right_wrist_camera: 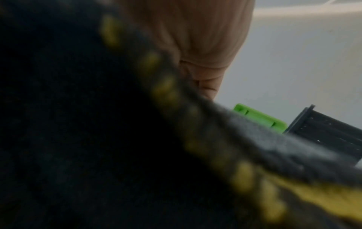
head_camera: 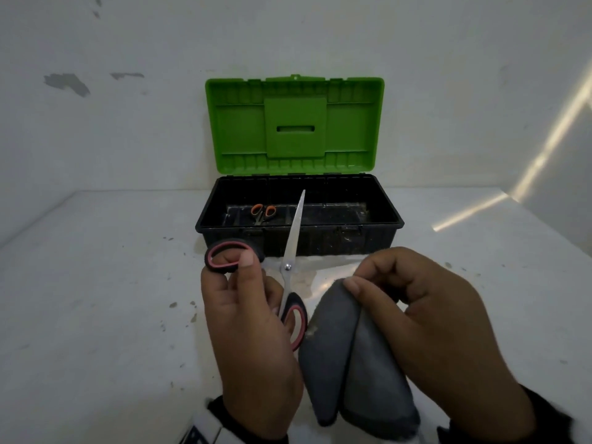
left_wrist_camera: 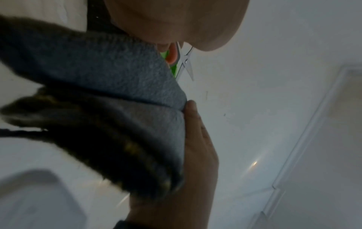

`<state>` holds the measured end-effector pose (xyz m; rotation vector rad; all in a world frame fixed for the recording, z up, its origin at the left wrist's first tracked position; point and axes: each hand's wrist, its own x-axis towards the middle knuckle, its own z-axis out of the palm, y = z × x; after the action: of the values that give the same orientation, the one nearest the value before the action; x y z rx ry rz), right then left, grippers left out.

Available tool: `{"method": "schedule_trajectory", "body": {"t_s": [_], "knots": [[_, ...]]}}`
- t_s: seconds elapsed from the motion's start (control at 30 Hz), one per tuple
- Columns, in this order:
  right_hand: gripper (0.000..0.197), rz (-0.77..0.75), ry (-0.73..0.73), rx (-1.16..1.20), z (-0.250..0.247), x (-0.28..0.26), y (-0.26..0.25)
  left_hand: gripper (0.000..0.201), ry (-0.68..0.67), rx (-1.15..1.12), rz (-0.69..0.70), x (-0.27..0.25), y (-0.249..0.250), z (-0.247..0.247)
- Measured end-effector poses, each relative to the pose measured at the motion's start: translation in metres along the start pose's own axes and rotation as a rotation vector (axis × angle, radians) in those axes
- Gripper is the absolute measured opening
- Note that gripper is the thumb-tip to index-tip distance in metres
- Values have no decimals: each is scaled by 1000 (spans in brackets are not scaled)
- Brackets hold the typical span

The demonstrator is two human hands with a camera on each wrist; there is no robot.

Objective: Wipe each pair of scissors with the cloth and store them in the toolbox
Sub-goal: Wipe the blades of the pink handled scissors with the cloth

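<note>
Left hand grips our black-and-pink steel scissors by the handles, blades open, one pointing toward the open green-lidded toolbox; right hand pinches the grey cloth just beside.

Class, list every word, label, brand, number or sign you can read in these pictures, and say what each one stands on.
None can be read.
Toolbox lid: moulded plastic only, no lettering seen.
Pink-and-black scissors: no brand seen on the blades.
Orange scissors: too small to tell.
Cloth: plain.
</note>
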<state>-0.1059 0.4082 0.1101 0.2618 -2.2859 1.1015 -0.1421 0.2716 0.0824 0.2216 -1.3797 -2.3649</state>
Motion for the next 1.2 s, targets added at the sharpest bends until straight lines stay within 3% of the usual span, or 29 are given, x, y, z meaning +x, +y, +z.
{"method": "schedule_trajectory", "body": {"t_s": [0.3, 0.47, 0.57, 0.67, 0.83, 0.9, 1.2], "knots": [[13, 1, 232, -100, 25, 7, -1, 17, 47, 71, 70, -11, -1, 4], [9, -46, 242, -255, 36, 6, 5, 23, 47, 95, 95, -12, -2, 8], [27, -68, 226, -241, 42, -1, -5, 11, 41, 77, 121, -12, -3, 8], [45, -82, 192, -219, 44, -7, -14, 12, 22, 60, 161, -10, -4, 7], [38, -39, 202, -230, 50, -8, -9, 20, 28, 81, 164, -11, -7, 5], [34, -61, 230, -227, 52, -8, -9, 10, 34, 43, 150, -12, -2, 7], [30, -135, 207, -155, 31, -8, -1, 18, 66, 34, 96, -10, 6, 5]]}}
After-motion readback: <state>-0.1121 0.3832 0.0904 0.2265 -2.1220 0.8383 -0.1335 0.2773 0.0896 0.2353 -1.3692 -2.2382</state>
